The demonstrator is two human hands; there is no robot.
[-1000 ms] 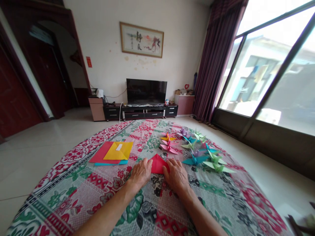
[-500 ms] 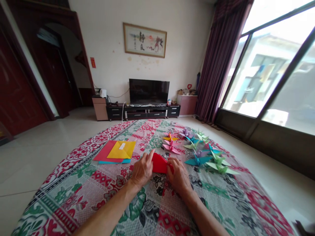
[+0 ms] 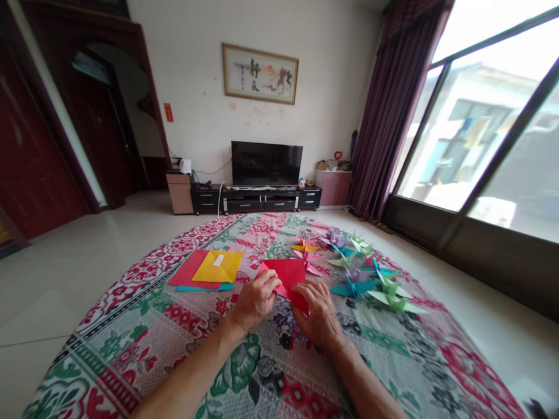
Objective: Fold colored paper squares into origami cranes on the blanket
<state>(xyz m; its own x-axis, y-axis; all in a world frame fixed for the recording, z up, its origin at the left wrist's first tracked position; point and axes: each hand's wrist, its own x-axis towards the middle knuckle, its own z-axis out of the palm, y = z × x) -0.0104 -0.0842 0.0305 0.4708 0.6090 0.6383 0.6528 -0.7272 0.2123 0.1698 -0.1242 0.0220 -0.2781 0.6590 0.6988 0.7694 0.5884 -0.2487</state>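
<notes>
A sheet of red paper (image 3: pixel 288 272) is between my two hands, opened out and partly creased, just above the patterned cloth. My left hand (image 3: pixel 258 297) is closed on its left edge, thumb and fingers together. My right hand (image 3: pixel 318 308) grips the lower right side, fingers curled over the paper, and part of the sheet is hidden under them. Right behind the sheet lies a pink paper crane (image 3: pixel 311 265), partly covered by it. A blue paper crane (image 3: pixel 354 286) is near my right hand.
Left of my hands lies a stack of coloured paper with a yellow sheet (image 3: pixel 218 267) on top, a red sheet (image 3: pixel 187 269) and blue below. Several folded cranes, including a green crane (image 3: pixel 395 298), spread over the right side of the round table (image 3: pixel 174 361). A television (image 3: pixel 267 164) stands beyond.
The red paper was folded into a smaller shape and is now opened wider and raised toward the cranes. My hands have shifted their grip on it.
</notes>
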